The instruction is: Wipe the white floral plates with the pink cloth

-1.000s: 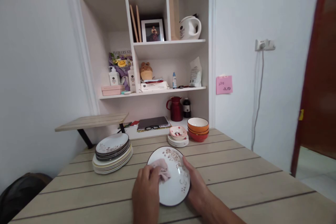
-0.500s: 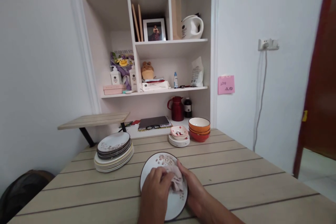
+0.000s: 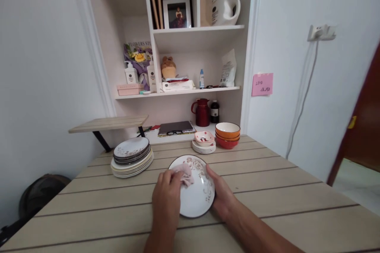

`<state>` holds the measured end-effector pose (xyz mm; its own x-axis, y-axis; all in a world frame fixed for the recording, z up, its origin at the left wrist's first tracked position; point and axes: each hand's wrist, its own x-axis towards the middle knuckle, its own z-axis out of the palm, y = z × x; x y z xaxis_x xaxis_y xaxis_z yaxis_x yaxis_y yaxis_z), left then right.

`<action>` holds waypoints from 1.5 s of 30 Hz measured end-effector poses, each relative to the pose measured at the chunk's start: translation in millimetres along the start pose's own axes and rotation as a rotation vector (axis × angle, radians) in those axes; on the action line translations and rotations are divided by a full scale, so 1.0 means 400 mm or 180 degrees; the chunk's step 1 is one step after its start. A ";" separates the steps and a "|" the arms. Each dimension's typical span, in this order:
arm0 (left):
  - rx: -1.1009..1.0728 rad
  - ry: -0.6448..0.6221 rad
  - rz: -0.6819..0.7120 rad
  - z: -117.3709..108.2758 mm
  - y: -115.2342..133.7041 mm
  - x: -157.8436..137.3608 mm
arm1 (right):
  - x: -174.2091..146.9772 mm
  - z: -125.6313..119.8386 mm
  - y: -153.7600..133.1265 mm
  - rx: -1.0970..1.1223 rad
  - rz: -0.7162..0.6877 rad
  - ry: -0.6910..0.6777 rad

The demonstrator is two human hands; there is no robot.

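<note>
A white plate (image 3: 196, 199) with a dark rim and brown floral print is tilted up over the wooden table in front of me. My right hand (image 3: 222, 193) grips its right edge, thumb on the rim and fingers behind. On the plate's left side my left hand (image 3: 169, 189) presses a crumpled pale pink cloth (image 3: 184, 174) against the surface, fingers closed on it. To the left stands a stack of plates (image 3: 132, 148), similar floral ones on top of plain white ones.
Beyond the plate are small white dishes (image 3: 204, 148) topped by a pink-rimmed bowl (image 3: 204, 137), beside stacked orange and red bowls (image 3: 227, 142). A raised wooden shelf (image 3: 109, 123) overhangs the back left. A red jug (image 3: 202, 112) and a laptop (image 3: 175, 127) sit behind the table.
My left hand has moved the cloth from the plate's middle to its left side, uncovering more of the print. The camera view has tipped down slightly.
</note>
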<state>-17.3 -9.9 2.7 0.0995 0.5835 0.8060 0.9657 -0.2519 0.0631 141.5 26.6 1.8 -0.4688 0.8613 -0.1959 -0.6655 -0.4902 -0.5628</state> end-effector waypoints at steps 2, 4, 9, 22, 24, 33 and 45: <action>-0.0226 -0.0195 0.0180 0.003 0.017 -0.003 | 0.000 -0.003 -0.013 0.0080 -0.0089 0.0030; -0.0379 -0.0433 0.0382 0.003 0.037 -0.005 | 0.000 -0.003 -0.021 0.0142 -0.0138 0.0007; -0.0360 -0.0978 0.0671 -0.004 0.070 -0.009 | -0.008 0.002 -0.018 0.0100 -0.0077 -0.0061; 0.0091 -0.0320 -0.0069 0.000 0.008 0.003 | -0.003 0.007 0.019 -0.0097 0.0096 -0.0014; 0.0019 -0.0321 -0.0110 0.003 0.003 0.001 | 0.000 0.001 0.013 -0.0080 0.0064 -0.0022; -0.0367 -0.0813 0.0779 0.006 0.069 -0.011 | 0.001 -0.013 -0.011 0.0053 0.0016 -0.0180; 0.0229 -0.0002 0.0024 -0.001 0.011 0.002 | 0.000 0.006 0.018 -0.0026 0.0090 -0.0066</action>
<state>-13.1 -10.9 4.1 0.1071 0.5823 0.8059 0.9796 -0.2002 0.0145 135.5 22.7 -0.4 -0.4994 0.8441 -0.1951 -0.6471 -0.5132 -0.5638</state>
